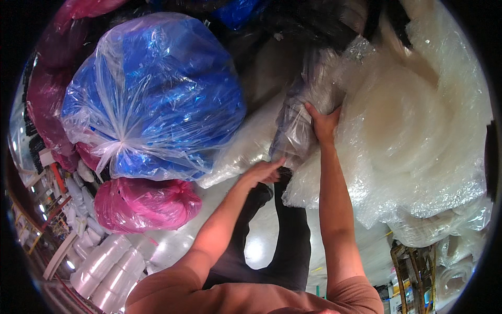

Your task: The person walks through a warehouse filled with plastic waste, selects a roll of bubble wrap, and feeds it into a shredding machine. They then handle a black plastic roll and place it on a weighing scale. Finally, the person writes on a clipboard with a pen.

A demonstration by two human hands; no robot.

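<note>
- Bundle (299,123) of clear plastic: mid-scene, right of the blue bag (167,89), left of the bubble wrap (408,120).
- Left hand (262,172): fingertips at the bundle's near end; cannot tell if its grip is clamped.
- Right hand (326,125): thumb on the bundle's right side, other fingers mostly hidden; cannot tell if this grip is clamped.
- Pink bag (144,205): just near of the blue bag.
- Rolls (102,264): near left.

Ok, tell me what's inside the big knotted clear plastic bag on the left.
Through the knotted clear plastic bag shows bright blue material, possibly plastic sheeting. Whatever lies deeper, behind that outer blue layer, is covered and cannot be told.
</note>
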